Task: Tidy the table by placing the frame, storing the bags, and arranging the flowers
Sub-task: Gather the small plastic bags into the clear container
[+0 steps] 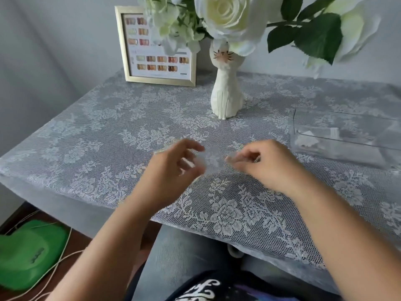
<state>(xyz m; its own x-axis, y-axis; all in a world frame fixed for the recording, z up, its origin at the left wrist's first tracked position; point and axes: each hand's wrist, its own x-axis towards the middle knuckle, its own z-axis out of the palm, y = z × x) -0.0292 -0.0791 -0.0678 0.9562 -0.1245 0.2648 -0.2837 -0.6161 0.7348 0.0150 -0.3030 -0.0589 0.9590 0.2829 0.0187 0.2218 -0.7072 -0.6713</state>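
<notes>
A small clear plastic bag [213, 160] is stretched between my two hands just above the lace tablecloth. My left hand [178, 166] pinches its left edge and my right hand [267, 164] pinches its right edge; both are motion-blurred. A gold picture frame [132, 68] with a colour chart stands upright at the back of the table. Beside it stands a white cat-shaped vase [226, 94] holding white flowers [227, 16] with green leaves. A clear plastic box [347, 144] at the right holds small bags.
The table [97, 127] is covered by a grey lace cloth and backs onto a grey wall. On the floor at lower left lies a green object [30, 253] with white cords. My lap is under the table's front edge.
</notes>
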